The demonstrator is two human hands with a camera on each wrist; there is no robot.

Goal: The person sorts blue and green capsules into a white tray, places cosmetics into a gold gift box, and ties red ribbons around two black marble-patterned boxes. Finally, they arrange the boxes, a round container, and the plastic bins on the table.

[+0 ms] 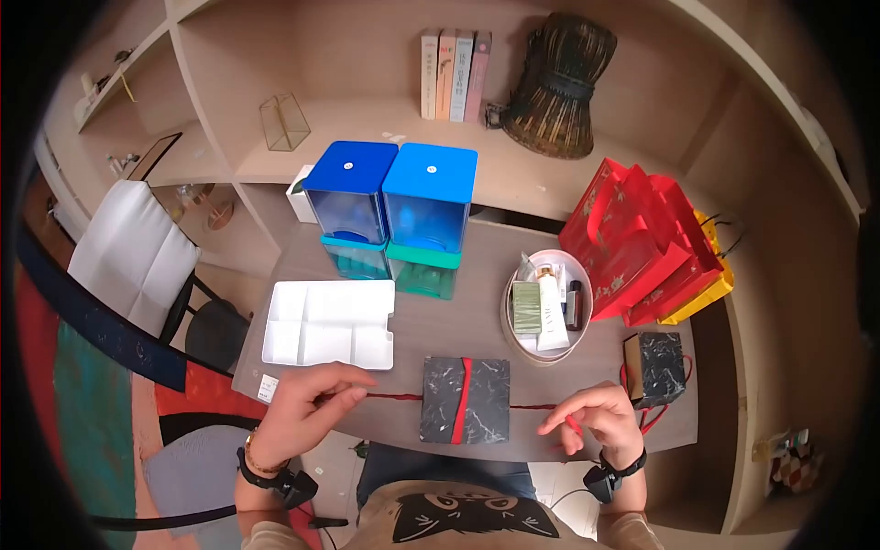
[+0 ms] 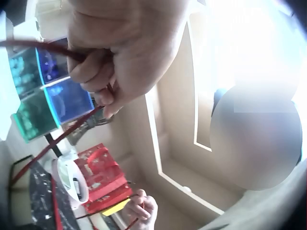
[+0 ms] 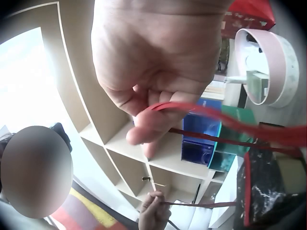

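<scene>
Head view: marbled box [image 1: 488, 403] btwn L hand [image 1: 307, 412] & R hand [image 1: 610, 423], R a bit nearer. Red ribbon [image 1: 401, 397] runs L–R out its sides, both hands gripping it.

The left hand [image 2: 127, 52] grips a red ribbon [image 2: 72, 128] — red bags [image 2: 101, 172] and a marbled box [image 2: 41, 191] show beyond.

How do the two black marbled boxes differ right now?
The middle box has red ribbon across its top; the right-hand box has a bare top, with red loops beside it.
The middle box lies between the left hand and right hand; the right-hand box sits beyond the right hand.
Both have white-veined black covers.
</scene>
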